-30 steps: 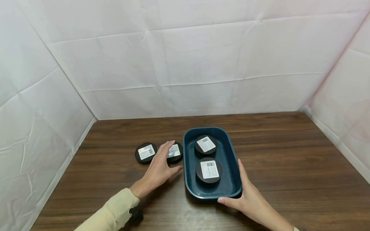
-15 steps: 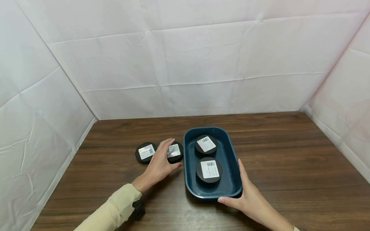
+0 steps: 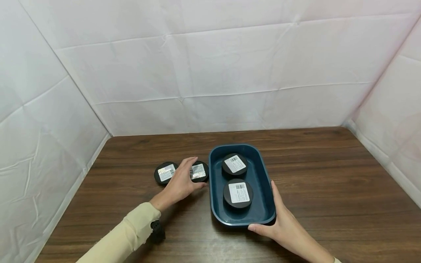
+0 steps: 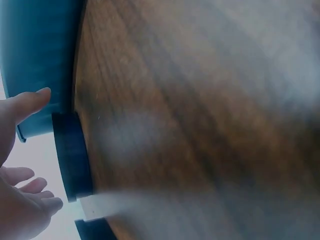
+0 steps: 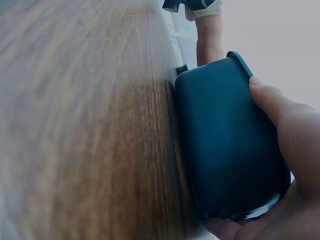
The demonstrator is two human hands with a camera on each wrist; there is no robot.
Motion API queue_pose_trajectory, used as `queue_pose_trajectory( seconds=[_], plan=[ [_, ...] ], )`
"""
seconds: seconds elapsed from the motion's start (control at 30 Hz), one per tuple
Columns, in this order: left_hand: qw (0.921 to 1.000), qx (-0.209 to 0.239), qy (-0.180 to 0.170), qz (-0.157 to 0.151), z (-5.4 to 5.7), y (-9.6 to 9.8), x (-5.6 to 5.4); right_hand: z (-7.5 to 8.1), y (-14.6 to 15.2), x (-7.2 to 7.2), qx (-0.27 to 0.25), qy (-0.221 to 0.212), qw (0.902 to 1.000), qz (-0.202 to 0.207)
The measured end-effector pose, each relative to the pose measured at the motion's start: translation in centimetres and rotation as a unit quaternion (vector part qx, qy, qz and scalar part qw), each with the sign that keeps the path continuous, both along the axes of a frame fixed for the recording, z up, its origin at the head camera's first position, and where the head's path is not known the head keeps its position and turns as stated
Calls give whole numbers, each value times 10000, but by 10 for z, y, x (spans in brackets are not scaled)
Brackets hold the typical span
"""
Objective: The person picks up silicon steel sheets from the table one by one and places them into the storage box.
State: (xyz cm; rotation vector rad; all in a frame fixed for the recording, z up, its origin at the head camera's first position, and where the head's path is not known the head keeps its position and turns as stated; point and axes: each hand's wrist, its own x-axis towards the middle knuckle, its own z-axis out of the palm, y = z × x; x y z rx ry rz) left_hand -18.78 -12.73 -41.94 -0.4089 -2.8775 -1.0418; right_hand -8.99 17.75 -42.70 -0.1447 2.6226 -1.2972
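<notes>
My left hand [image 3: 180,183] hovers over a round black tin-like disc [image 3: 198,171] with a white label, thumb and fingers spread apart. The left wrist view shows a gap between that hand [image 4: 22,215] and the upright side of the disc [image 4: 72,155]. A second labelled black disc [image 3: 165,172] lies just left, partly behind the fingers. A dark blue rectangular tray [image 3: 263,204] holds two more such discs, one far [image 3: 234,164] and one near [image 3: 238,193]. My right hand [image 3: 284,226] grips its near right corner, thumb at the near rim and fingers along the right side.
The brown wooden table [image 3: 329,190] extends to both sides of the tray. White sheeting [image 3: 217,73] hangs behind and at both sides. A black device [image 3: 158,231] sits at my left wrist, below the pale yellow sleeve [image 3: 131,226].
My left hand has shifted slightly away from me over the disc, its thumb moving up in the head view. The right hand, tray and discs stay as they were.
</notes>
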Motion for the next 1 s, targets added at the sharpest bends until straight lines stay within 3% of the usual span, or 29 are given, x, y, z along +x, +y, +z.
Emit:
queue_pose_trajectory(
  seconds=[0.33,0.57,1.0],
  plan=[
    [9981,-601,-40,-110,5,-4,-10,-1,0,2,125,181,9998,-34],
    [9971,-688,-113,-309,9,-6,-16,-1,0,2,108,301,9995,-54],
    [9907,-1193,-190,-620,11,-10,-19,0,1,1,35,94,9999,-31]
  ],
)
